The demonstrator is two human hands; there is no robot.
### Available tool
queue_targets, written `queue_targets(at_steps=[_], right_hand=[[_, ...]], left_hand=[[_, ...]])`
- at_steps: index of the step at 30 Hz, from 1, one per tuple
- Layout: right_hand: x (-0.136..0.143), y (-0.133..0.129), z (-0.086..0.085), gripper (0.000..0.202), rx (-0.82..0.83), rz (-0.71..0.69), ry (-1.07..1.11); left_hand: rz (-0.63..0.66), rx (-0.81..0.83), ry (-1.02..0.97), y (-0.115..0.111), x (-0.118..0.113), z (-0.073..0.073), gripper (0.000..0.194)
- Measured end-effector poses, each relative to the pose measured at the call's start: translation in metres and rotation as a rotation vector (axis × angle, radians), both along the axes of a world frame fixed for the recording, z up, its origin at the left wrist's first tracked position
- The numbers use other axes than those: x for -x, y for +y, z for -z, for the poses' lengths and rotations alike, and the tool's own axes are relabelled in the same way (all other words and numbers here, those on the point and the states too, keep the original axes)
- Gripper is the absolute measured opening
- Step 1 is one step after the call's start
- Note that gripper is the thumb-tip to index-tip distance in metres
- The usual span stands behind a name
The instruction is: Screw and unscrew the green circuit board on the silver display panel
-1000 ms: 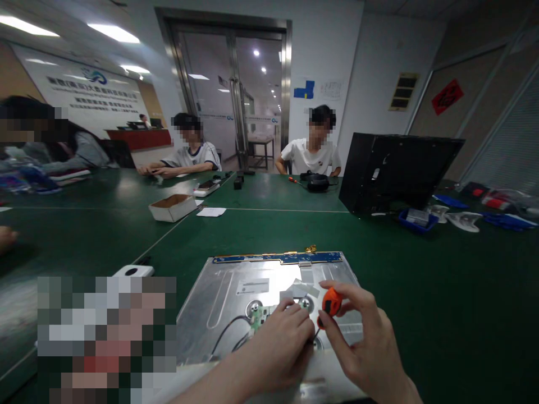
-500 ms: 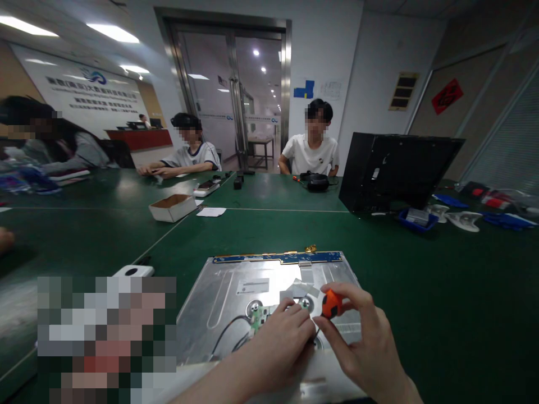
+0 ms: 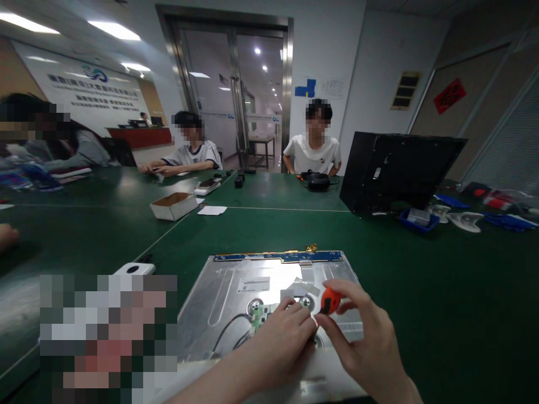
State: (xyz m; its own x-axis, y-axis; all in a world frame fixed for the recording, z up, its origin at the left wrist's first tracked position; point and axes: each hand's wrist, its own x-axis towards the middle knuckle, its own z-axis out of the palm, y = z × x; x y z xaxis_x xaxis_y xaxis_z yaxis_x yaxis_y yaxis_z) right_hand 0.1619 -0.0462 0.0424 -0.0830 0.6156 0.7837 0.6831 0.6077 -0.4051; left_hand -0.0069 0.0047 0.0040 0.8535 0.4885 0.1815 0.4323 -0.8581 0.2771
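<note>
Gripping with the right hand (image 3: 370,336) the orange-and-black handle (image 3: 331,300), between thumb and bent fingers, over the right part of the metal panel (image 3: 223,280). Held so by the rounded end, probably for easy turning with the fingertips. Looks like the handle of a small screwdriver, with the tip hidden near the left hand (image 3: 282,336). Resting with that left hand just beside the handle, fingers curled down over the green circuit board (image 3: 261,315) — perhaps for guiding the tip, or for steadying small parts. Cannot tell about any grip of these curled fingers on something underneath.

Laid flat on the green table (image 3: 442,280), directly before the body and likely for good reach by both hands: the metal panel, with a blue circuit strip (image 3: 311,256) along the far edge and a black cable (image 3: 227,325) beside the green circuit board. Set farther off, toward the right — a black casing (image 3: 396,168), standing up, possibly for leaving working room.
</note>
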Motion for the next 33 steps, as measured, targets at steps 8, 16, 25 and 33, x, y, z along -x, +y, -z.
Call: queue_targets(at_steps=[8,16,25,33], right_hand=[[-0.0024,-0.0003,0.0,0.04,0.029,-0.019,-0.011],[-0.0026,0.0014,-0.002,0.041,0.055,-0.041,-0.049],[-0.0008,0.0018,-0.0031,0.031,0.014,-0.029,-0.023],[-0.0025,0.0017,-0.0025,0.044,0.021,-0.08,-0.044]], left_hand=[[-0.005,-0.017,0.035,0.0001,-0.001,-0.0011,0.009],[0.013,0.022,0.028,0.001,0.0016,-0.0057,0.01],[-0.014,-0.005,0.044,-0.0007,-0.0001,-0.0046,0.011],[-0.011,0.003,0.043,-0.0004,0.0008,-0.0033,0.01]])
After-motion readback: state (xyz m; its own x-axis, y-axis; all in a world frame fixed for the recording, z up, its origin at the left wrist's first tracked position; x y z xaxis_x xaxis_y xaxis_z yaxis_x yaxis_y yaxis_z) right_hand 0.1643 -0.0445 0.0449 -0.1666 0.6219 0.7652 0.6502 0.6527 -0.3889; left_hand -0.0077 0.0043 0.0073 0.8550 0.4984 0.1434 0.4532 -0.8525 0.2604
